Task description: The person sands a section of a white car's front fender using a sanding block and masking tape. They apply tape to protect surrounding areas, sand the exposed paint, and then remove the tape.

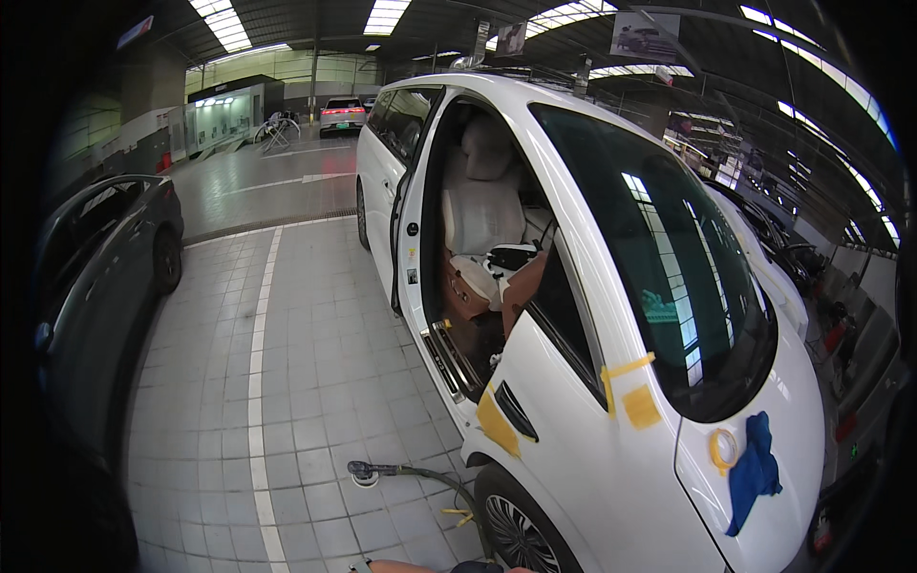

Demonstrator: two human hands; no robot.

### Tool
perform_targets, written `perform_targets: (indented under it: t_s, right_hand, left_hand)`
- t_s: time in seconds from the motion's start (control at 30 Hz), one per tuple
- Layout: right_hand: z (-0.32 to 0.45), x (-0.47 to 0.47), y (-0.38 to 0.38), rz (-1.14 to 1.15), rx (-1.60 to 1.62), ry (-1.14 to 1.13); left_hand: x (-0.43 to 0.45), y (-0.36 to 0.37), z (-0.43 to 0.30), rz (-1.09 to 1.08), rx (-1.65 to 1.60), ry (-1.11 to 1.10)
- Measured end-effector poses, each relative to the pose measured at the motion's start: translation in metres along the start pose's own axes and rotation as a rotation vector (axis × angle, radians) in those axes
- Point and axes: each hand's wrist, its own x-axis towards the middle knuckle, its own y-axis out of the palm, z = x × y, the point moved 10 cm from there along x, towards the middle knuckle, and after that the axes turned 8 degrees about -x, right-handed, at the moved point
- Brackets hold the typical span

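At the bottom edge, part of a forearm or hand with a strap at the wrist (pixel 401 566) shows, apparently my left. A dark object (pixel 476 566) and another sliver of skin (pixel 521 570) lie beside it, cut off by the frame. What my hands hold cannot be made out. Before me stands a white car (pixel 573 437) with its front side doorway uncovered. Yellow masking tape and paper patches (pixel 641 407) stick to the fender and pillar base. A roll of yellow tape (pixel 723 450) and a blue cloth (pixel 756 473) lie on the hood.
An orbital sander (pixel 365 473) rests on the tiled floor (pixel 322 401), its hose (pixel 448 481) running towards the front wheel (pixel 517 526). A dark car (pixel 107 265) stands at left. Inside the doorway is a covered seat (pixel 483 208). Another car (pixel 342 116) is farther back.
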Motion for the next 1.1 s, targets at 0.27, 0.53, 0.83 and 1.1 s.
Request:
perform_targets:
  t_s: [0.27, 0.53, 0.83, 1.1]
  right_hand:
    - [-0.028, 0.174, -0.006, -0.010, 0.919, 0.370]
    - [-0.031, 0.271, -0.005, -0.328, 1.471, 0.464]
    - [-0.007, 0.284, 0.043, -0.195, 1.419, 0.605]
    - [0.020, 0.291, 0.060, -0.419, 1.247, 0.695]
  left_hand:
    - [-0.002, -0.211, -0.100, -0.863, -0.147, 0.151]
    - [0.051, -0.280, -0.112, -0.870, -0.340, -0.027]
    - [0.140, -0.421, -0.158, -0.978, -0.331, -0.094]
    - [0.180, -0.458, -0.177, -0.807, 0.019, -0.104]
